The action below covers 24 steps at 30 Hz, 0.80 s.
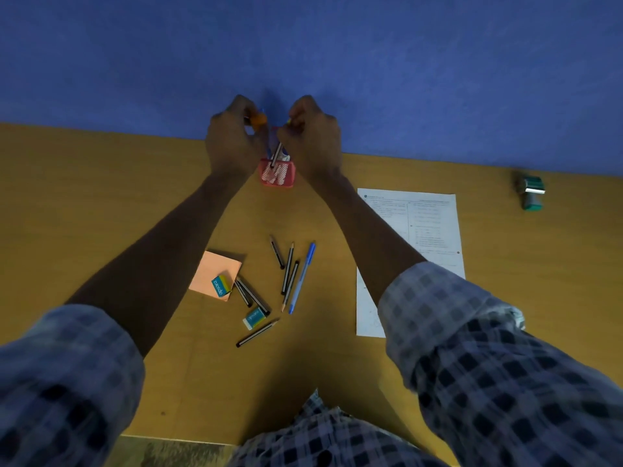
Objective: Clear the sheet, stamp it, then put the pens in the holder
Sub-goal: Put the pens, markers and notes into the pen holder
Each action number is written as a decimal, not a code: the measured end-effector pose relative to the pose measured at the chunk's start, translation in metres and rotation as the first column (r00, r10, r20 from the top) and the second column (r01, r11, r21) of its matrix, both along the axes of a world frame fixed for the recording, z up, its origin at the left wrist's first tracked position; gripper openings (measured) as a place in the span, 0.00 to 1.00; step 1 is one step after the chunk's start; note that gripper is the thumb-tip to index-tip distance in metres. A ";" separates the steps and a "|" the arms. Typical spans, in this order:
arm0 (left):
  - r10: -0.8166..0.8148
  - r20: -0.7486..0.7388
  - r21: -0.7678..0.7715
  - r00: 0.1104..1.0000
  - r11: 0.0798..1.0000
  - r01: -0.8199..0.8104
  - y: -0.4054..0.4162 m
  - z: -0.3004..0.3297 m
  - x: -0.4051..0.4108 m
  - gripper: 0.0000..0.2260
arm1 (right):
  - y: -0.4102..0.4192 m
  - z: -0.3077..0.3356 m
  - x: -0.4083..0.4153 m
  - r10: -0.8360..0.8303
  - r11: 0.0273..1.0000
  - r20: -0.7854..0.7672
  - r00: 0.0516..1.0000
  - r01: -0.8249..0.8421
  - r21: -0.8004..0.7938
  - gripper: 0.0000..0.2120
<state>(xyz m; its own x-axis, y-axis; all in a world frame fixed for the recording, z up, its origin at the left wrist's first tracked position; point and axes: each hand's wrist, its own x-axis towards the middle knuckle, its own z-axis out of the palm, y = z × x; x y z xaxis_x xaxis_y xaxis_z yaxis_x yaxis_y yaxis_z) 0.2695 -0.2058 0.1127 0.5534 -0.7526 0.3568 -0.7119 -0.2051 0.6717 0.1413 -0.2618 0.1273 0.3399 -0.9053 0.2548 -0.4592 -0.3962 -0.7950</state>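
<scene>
A red mesh pen holder (277,174) stands at the table's far edge by the blue wall. My left hand (232,139) is just left of and above it, pinching a small orange-topped item (259,119). My right hand (312,136) is just right of it, holding a dark pencil (275,156) whose lower end dips into the holder. The printed sheet (418,230) lies to the right, partly under my right forearm. A green stamp (532,193) sits at the far right. Several dark pencils (288,267) and a blue pen (302,278) lie loose in the middle.
An orange sticky-note pad (210,271) carries one eraser (221,285); a second eraser (254,318) lies among the pencils beside it. The wooden table (101,214) meets the blue wall at the back. Its near edge is by my body.
</scene>
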 end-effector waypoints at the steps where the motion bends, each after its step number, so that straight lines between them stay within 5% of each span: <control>1: 0.015 0.018 0.010 1.000 1.000 -0.016 0.000 -0.001 -0.001 0.10 | 0.000 0.000 0.000 -0.018 0.999 0.014 1.000 0.018 -0.026 0.08; 7: 0.000 0.148 0.019 0.989 1.000 -0.003 0.004 -0.005 0.001 0.16 | 0.001 -0.009 0.000 -0.037 0.994 0.042 0.998 0.041 -0.103 0.06; 15: -0.076 0.326 0.196 0.942 0.980 0.012 0.008 -0.026 0.002 0.13 | 0.003 -0.033 0.008 0.059 0.976 -0.276 0.959 -0.114 -0.186 0.14; 24: 0.069 0.307 0.074 0.949 0.993 -0.097 0.038 -0.036 -0.002 0.18 | 0.035 -0.056 -0.022 -0.040 0.985 -0.110 0.993 0.021 -0.168 0.10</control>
